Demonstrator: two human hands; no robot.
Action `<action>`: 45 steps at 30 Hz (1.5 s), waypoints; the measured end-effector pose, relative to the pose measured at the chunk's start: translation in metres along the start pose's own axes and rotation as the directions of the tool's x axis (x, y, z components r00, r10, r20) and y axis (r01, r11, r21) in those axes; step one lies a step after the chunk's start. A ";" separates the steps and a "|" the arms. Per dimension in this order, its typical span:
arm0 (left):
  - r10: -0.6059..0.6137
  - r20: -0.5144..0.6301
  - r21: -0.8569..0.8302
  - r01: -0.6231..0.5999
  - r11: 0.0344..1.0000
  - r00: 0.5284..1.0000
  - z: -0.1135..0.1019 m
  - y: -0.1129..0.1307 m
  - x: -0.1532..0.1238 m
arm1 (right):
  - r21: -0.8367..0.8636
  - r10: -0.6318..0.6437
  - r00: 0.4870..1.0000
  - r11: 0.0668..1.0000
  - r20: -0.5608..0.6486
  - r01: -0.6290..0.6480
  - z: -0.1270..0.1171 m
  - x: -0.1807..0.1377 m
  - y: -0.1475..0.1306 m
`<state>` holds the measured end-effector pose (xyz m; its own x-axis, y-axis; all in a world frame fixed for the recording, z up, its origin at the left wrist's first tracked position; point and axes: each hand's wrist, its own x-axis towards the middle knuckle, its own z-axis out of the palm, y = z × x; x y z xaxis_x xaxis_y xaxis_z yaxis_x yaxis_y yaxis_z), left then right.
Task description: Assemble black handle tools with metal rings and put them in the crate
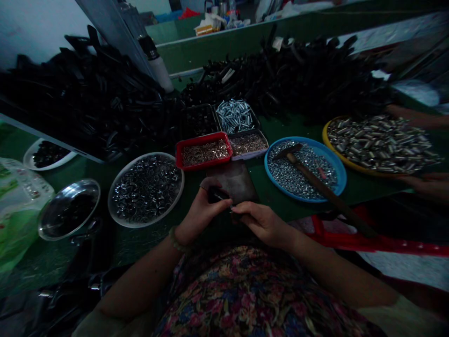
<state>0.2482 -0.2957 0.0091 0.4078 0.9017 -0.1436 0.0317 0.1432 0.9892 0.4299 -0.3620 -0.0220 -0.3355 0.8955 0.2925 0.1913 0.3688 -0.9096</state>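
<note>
My left hand (201, 213) is closed around a small black part (217, 194) at the near edge of the green table (266, 173). My right hand (261, 223) meets it from the right, fingertips pinched against the same part. Both hands hover over a dark flat block (235, 180) just in front of me. A red tray (203, 150) of small thin metal pieces lies right behind the block. A hammer (315, 180) rests across a blue plate (305, 169) full of small silver nuts, to the right of my hands.
A clear dish (145, 188) of metal rings and a steel bowl (68, 209) sit at left. A yellow plate (379, 142) of metal sleeves is at right, with another person's arm (417, 120) over it. Heaps of black parts (87, 103) fill the back.
</note>
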 end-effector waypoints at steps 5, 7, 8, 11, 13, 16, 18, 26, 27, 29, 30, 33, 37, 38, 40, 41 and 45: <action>-0.007 -0.101 0.039 0.011 0.999 0.995 0.007 -0.008 -0.005 | 0.066 0.070 0.996 0.995 0.045 -0.073 0.001 0.006 -0.002; -0.035 0.011 -0.028 0.036 0.999 0.999 0.003 -0.010 -0.009 | 0.291 0.223 0.971 0.927 0.085 -0.238 -0.003 0.009 -0.005; -0.036 0.073 -0.060 0.040 0.997 0.997 0.001 -0.011 -0.011 | 0.403 0.280 0.953 0.864 0.116 -0.302 -0.007 0.012 -0.007; -0.013 0.189 -0.097 0.032 0.995 0.982 -0.004 -0.011 -0.014 | 0.625 0.370 0.899 0.650 0.236 -0.432 -0.016 0.019 -0.008; -0.016 0.189 -0.107 0.036 0.994 0.982 -0.004 -0.012 -0.014 | 0.682 0.395 0.859 0.531 0.325 -0.502 -0.019 0.022 -0.005; -0.017 0.144 -0.201 0.046 0.978 0.989 0.000 -0.014 -0.012 | 0.718 0.416 0.843 0.463 0.342 -0.520 -0.017 0.022 -0.002; 0.000 0.124 -0.274 0.034 0.961 0.992 0.004 -0.016 -0.011 | 0.738 0.426 0.862 0.481 0.274 -0.472 -0.011 0.021 -0.003; -0.006 0.139 -0.287 0.047 0.957 0.990 0.002 -0.015 -0.010 | 0.800 0.468 0.872 0.463 0.145 -0.382 0.005 0.022 -0.011; -0.002 0.154 -0.295 0.048 0.954 0.988 0.000 -0.014 -0.011 | 0.789 0.463 0.875 0.481 0.143 -0.383 0.005 0.022 -0.011; 0.015 0.183 -0.322 0.046 0.946 0.983 -0.002 -0.012 -0.011 | 0.771 0.448 0.879 0.498 0.163 -0.397 0.006 0.024 -0.011; 0.027 0.193 -0.336 0.040 0.941 0.981 -0.004 -0.011 -0.011 | 0.774 0.445 0.877 0.486 0.181 -0.406 0.007 0.026 -0.011; 0.065 0.169 -0.358 0.000 0.934 0.984 -0.007 -0.010 -0.009 | 0.821 0.462 0.865 0.405 0.197 -0.403 0.009 0.033 -0.011; 0.096 0.126 -0.350 -0.046 0.935 0.987 -0.015 -0.008 -0.006 | 0.805 0.494 0.853 0.429 0.171 -0.410 0.015 0.043 -0.009; 0.097 0.132 -0.341 -0.046 0.939 0.987 -0.017 -0.008 -0.006 | 0.789 0.493 0.852 0.447 0.176 -0.422 0.016 0.045 -0.009; 0.093 0.136 -0.311 -0.046 0.949 0.986 -0.021 -0.007 -0.005 | 0.758 0.494 0.851 0.483 0.177 -0.438 0.017 0.050 -0.008; 0.089 0.137 -0.298 -0.045 0.954 0.987 -0.023 -0.006 -0.005 | 0.741 0.498 0.851 0.504 0.169 -0.443 0.017 0.052 -0.009; 0.099 0.101 -0.267 -0.069 0.961 0.990 -0.026 -0.007 0.000 | 0.644 0.507 0.852 0.610 0.132 -0.463 0.012 0.064 -0.013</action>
<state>0.2245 -0.2868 0.0012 0.4989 0.8657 -0.0409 -0.2419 0.1844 0.9526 0.3953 -0.3126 0.0052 -0.3108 0.9168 -0.2508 -0.3221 -0.3498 -0.8797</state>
